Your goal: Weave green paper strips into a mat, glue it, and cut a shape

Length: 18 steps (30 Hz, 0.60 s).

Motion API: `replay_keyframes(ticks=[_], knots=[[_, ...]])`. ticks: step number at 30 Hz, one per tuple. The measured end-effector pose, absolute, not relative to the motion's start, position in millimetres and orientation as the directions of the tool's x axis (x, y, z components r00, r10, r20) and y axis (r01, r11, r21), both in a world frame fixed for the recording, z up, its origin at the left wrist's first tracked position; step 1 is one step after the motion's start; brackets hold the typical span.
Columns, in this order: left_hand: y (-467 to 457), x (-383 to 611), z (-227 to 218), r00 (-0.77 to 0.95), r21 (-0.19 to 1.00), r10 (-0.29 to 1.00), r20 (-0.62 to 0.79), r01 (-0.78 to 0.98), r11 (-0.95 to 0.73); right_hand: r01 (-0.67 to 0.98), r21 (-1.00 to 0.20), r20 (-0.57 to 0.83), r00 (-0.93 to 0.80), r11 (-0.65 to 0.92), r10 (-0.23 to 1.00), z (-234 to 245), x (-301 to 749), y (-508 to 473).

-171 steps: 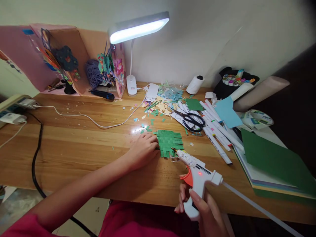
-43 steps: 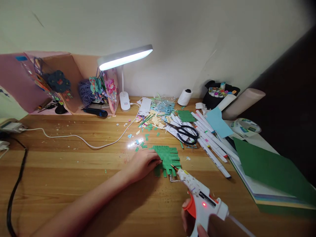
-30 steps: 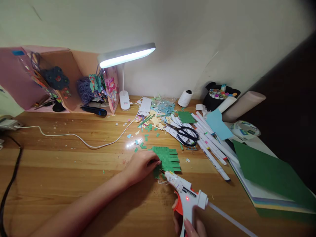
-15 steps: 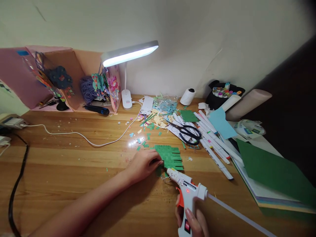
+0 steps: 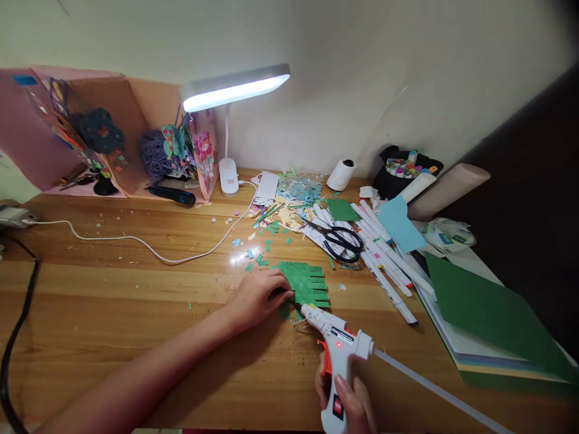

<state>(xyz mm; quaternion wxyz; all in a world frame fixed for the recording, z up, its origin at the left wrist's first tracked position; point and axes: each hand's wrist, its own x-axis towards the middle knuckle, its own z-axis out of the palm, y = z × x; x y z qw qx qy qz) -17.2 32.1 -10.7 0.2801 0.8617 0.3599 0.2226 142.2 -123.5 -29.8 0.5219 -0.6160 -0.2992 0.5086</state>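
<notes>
A woven mat of green paper strips (image 5: 306,283) lies on the wooden desk (image 5: 113,295). My left hand (image 5: 256,297) rests on the mat's left edge, its fingers pinched on a strip there. My right hand (image 5: 348,401) grips the handle of a white and orange glue gun (image 5: 337,349) whose red light is on. The gun's nozzle touches the mat's lower left corner, right next to my left fingertips. A clear glue stick (image 5: 434,392) trails from the gun's back toward the lower right.
Black scissors (image 5: 339,237), white markers (image 5: 384,259) and paper scraps (image 5: 284,208) lie behind the mat. A lit desk lamp (image 5: 230,96) with its white cable (image 5: 136,244) stands at the back. Stacked paper with a green sheet (image 5: 493,313) is on the right. Pink craft organisers (image 5: 104,132) stand back left.
The glue gun swung left from the mat's lower right side to its lower left corner, close to my left fingers. My left hand stayed on the mat.
</notes>
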Motion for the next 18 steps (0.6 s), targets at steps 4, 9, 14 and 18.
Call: replay_keyframes(ticks=[4, 9, 14, 18], knots=[[32.2, -17.1, -11.4, 0.637, 0.645, 0.749, 0.182, 0.498, -0.580, -0.174, -0.936, -0.345, 0.275, -0.307, 0.897, -29.4, 145.2, -121.6], [31.2, -17.5, -11.1, 0.642, 0.633, 0.745, 0.178, 0.505, -0.587, -0.185, -0.932, -0.352, 0.263, -0.311, 0.898, -28.4, 145.1, -121.8], [31.4, -17.3, -12.5, 0.653, 0.630, 0.736, 0.180, 0.498, -0.596, -0.200, -0.925, -0.367, 0.249, -0.323, 0.896, -28.3, 144.9, -122.2], [32.1, -17.1, -13.0, 0.675, 0.610, 0.714, 0.185, 0.491, -0.622, -0.215, -0.925, -0.362, 0.243, -0.314, 0.900, -46.7, 152.1, -135.2]])
